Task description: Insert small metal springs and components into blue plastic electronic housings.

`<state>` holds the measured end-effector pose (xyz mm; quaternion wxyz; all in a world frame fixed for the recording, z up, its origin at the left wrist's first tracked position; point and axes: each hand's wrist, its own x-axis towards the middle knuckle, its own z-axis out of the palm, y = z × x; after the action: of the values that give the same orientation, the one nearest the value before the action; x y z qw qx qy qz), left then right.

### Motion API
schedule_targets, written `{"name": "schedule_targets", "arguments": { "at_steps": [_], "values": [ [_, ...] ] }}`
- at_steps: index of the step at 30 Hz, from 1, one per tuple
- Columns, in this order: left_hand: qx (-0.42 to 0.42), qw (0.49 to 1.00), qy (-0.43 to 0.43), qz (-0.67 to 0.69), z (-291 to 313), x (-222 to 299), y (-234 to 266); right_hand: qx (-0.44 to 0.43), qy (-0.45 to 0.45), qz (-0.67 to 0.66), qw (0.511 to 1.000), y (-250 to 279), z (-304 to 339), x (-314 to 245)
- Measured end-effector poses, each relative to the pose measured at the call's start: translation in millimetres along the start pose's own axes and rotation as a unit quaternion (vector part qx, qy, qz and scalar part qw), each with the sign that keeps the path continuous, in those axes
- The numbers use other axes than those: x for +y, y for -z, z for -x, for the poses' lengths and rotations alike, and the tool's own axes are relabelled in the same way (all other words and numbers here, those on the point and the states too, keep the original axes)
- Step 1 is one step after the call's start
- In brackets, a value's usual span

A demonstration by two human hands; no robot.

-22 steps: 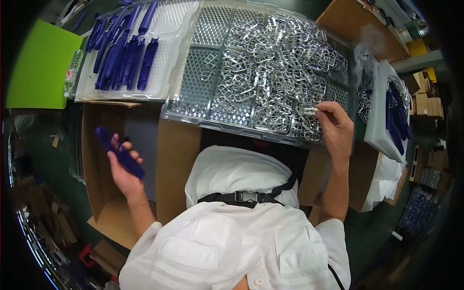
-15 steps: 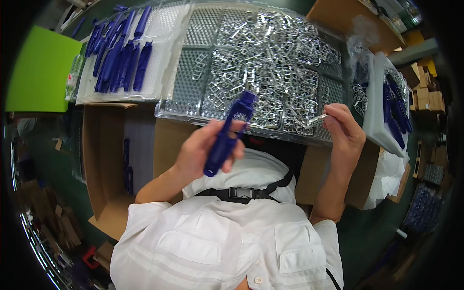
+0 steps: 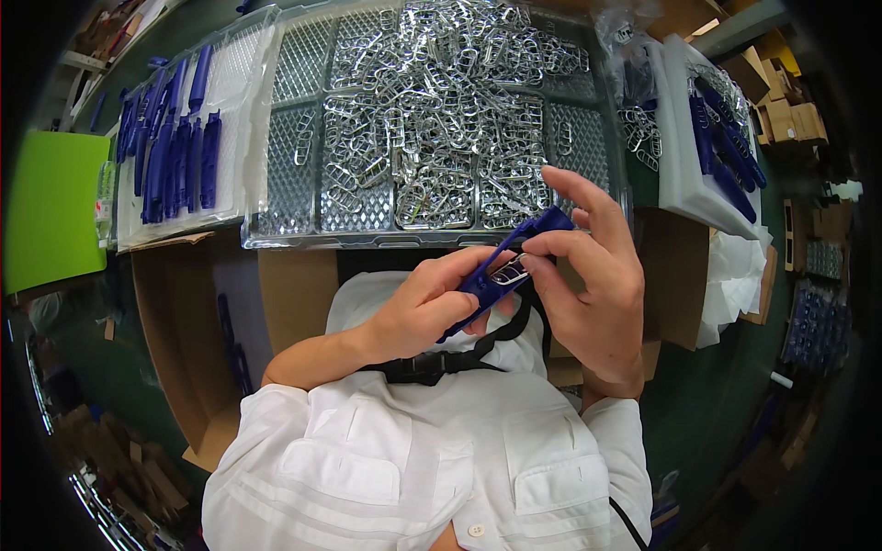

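My left hand (image 3: 418, 308) is wrapped round the lower part of a long dark-blue plastic housing (image 3: 548, 220), which slants up to the right in front of my body. With thumb and forefinger, my right hand (image 3: 593, 285) pinches a small chrome frame (image 3: 511, 271) at the housing's opening. The frame lies against or partly inside the opening; how deep it sits I cannot tell. Beyond both hands, a heap of similar chrome frames (image 3: 441, 119) fills much of a clear compartmented tray (image 3: 423, 241).
Several blue housings (image 3: 170, 156) lie on a white tray at the left, beside a clear bottle (image 3: 104, 207) and a green panel (image 3: 55, 202). On the right, white foam (image 3: 675, 138) carries more blue parts. An open cardboard box (image 3: 156, 312) stands below the left tray.
My right hand has brought the chrome frame from the tray's edge leftward to the blue housing. The housing has moved right and tilted over further. The whole view has shifted slightly.
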<state>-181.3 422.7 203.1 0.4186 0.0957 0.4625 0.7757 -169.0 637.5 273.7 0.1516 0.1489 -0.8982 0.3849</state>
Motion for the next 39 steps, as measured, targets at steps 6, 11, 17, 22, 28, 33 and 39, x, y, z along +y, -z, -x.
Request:
{"name": "schedule_targets", "arguments": {
  "at_steps": [6, 11, 17, 22, 28, 33, 39],
  "values": [
    [0.009, 0.997, -0.045, -0.063, -1, -3, 2, 0.004, 0.007, 0.013, 1.000, -14, -3, 3],
    [0.040, 0.993, -0.047, -0.102, -2, -5, 6, -0.001, 0.027, 0.029, 0.999, -23, -5, 7],
    [0.091, 0.985, -0.052, -0.140, -5, -16, 5, -0.031, 0.038, 0.036, 0.998, -35, -2, 17],
    [0.125, 0.970, -0.077, -0.193, -10, -16, 6, 0.033, 0.009, 0.051, 0.998, -47, 7, 8],
    [0.156, 0.935, -0.158, -0.275, -12, -24, 11, 0.001, -0.091, 0.006, 0.996, -42, 9, 14],
    [0.165, 0.938, -0.136, -0.273, -12, -20, 12, -0.007, -0.091, -0.052, 0.994, -48, 7, 21],
    [0.174, 0.936, -0.128, -0.278, -17, -21, 19, -0.028, -0.117, -0.001, 0.993, -48, 4, 18]
  ]
}}
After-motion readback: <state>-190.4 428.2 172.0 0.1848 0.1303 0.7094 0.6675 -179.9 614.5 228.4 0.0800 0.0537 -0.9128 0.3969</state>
